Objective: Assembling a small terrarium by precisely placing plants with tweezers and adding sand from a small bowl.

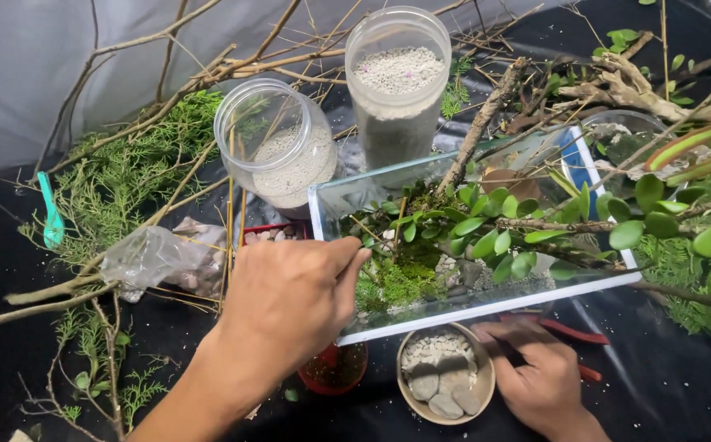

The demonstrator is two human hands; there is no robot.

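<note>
Tank (335, 200) of clear glass is sitting in the middle of the black cloth (658, 385), and I am placing everything by it. Inside it, moss (400, 282), leafy twigs (486, 233) and a bare branch (482, 123) are filling the floor. Behind the tank, a tall jar (398, 82) of pale grit is standing upright, and a second jar (277, 143) is leaning beside it. Left of the tank, green fronds (126, 180) and a crumpled bag (155, 254) are lying on the cloth. My left hand (290, 299) is reaching over the tank's near left corner, fingers pinched together; what they are pinching I cannot tell. In front of the tank, a bowl (445, 381) of pebbles is sitting, and my right hand (539, 372) is resting just right of it, fingers curled around a dark thin tool (507, 352). Red-handled cutters (572, 331) are lying under that hand.
</note>
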